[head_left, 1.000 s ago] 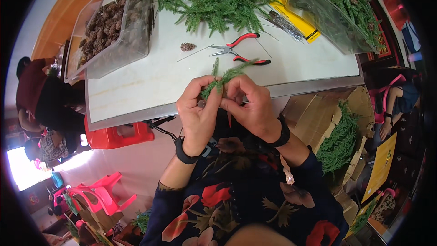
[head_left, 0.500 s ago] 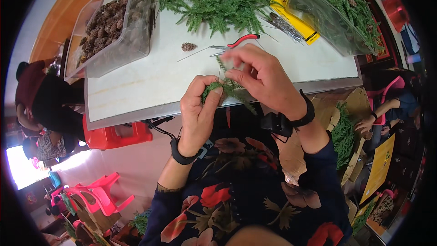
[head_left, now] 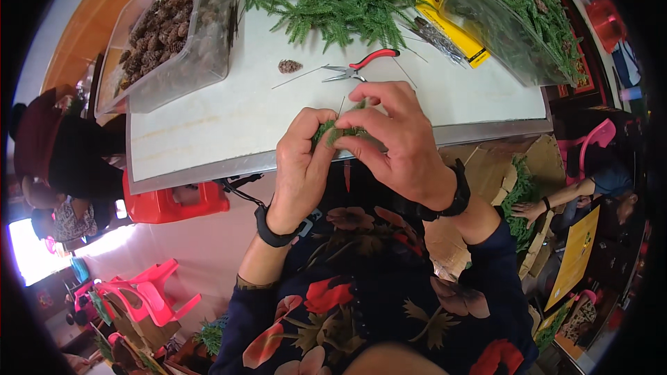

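Just above the table's near edge, my left hand pinches a small green artificial pine sprig between thumb and fingers. A thin wire sticks up from it. My right hand closes on the same sprig from the right, its fingers curled and partly hiding the greenery. Beyond my hands lie pliers with a red and black handle, their jaws apart. A single pine cone rests to their left, beside a loose wire.
A clear bin of pine cones stands at the left. Piled greenery covers the far side, near a yellow card with wires. At the right is another clear bin of greenery. A co-worker's hand reaches over a cardboard box.
My right hand has come down and in toward my left, and the sprig is now bunched between them. The pliers show more fully. The co-worker's hand has moved left, onto the box's greenery.
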Available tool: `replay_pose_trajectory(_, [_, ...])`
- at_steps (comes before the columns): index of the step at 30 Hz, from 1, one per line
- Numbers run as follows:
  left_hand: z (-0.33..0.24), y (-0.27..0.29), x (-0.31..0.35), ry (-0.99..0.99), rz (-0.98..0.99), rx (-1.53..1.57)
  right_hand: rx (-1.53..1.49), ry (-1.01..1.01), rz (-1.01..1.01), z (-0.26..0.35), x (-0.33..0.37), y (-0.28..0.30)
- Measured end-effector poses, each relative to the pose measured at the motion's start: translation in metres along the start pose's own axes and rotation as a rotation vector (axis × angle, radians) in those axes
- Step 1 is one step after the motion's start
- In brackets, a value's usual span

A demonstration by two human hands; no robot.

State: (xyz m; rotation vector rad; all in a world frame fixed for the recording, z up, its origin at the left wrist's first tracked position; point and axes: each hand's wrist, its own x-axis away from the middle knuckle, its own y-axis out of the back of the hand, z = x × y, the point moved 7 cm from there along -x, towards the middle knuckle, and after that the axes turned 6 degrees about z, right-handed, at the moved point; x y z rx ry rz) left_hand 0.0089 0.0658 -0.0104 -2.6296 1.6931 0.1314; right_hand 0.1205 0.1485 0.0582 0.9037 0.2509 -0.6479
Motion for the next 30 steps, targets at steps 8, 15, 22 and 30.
replay_pose_trajectory(8, [-0.01,0.003,-0.003,-0.012,0.054,-0.053,-0.111,0.103,-0.055,-0.012,0.013,-0.005])
replay_pose_trajectory(15, [-0.013,-0.001,0.0,-0.07,0.097,-0.2,-0.089,0.139,-0.011,-0.006,0.01,-0.01])
replay_pose_trajectory(22, [0.007,-0.007,0.004,0.275,0.097,0.483,-0.037,0.216,-0.038,-0.002,0.015,-0.003])
replay_pose_trajectory(30, [0.023,-0.016,0.008,0.317,0.195,0.771,-0.117,0.184,0.137,-0.006,0.017,-0.003])
